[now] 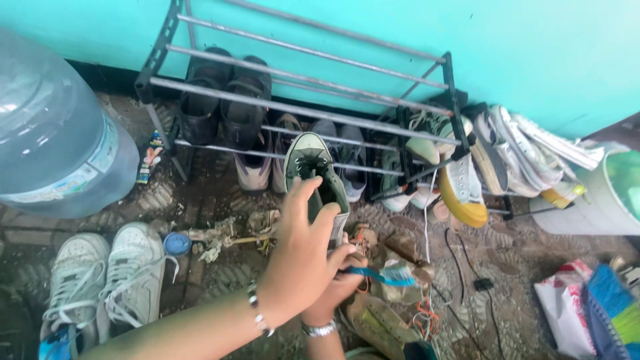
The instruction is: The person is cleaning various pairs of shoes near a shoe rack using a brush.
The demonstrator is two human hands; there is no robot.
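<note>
My left hand (301, 257) comes in from the lower left with a bead bracelet on its wrist. It grips a green sneaker (312, 163) by the heel, sole side toward me and toe pointing at the rack. Just under it, my right hand (343, 279), a watch on its wrist, is closed on a blue-handled brush (380, 275) with pale bristles at its right end. The brush lies next to the sneaker's heel; whether they touch I cannot tell.
A metal shoe rack (300, 107) with several shoes stands against the turquoise wall. A big water jug (53, 133) is at left, a pair of white sneakers (107, 273) below it. A pale bucket (613, 193) and bags (587, 300) are at right. Litter and cables cover the floor.
</note>
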